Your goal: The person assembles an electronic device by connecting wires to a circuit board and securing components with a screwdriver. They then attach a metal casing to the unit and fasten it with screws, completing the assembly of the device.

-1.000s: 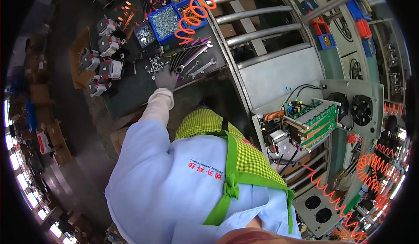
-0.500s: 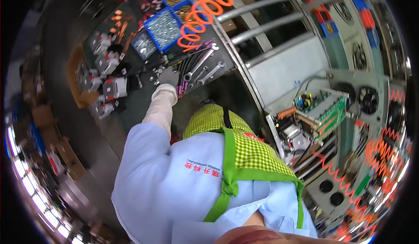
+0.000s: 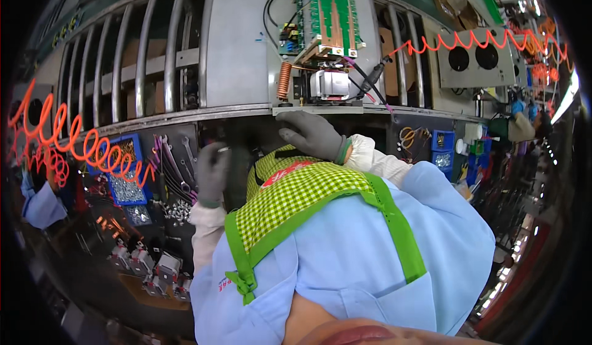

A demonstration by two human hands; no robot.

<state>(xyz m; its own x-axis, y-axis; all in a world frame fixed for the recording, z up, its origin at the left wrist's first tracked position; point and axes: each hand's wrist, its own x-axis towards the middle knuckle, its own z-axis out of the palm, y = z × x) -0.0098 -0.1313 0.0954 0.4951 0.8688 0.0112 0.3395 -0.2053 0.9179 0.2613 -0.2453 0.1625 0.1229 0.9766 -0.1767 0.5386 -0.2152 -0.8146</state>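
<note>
My left hand, in a grey glove, is raised beside the apron at the bench's left part. Its fingers are closed, with a small shiny bit at the tips that is too small to name. My right hand, also gloved, has its fingers stretched out and touches the front edge of a metal base plate. On that plate stand a copper coil, a grey-white boxy component and a green circuit board. A black hand tool lies right of the component, with a red coiled hose.
Metal rollers flank the white panel. To the left lie wrenches, loose small hardware, a blue bin of screws and several boxy components. An orange coiled hose hangs there. Scissors and blue bins sit right.
My view has swung from the left bench to the roller line. My left hand has come away from the small hardware, and my right hand now shows at the base plate.
</note>
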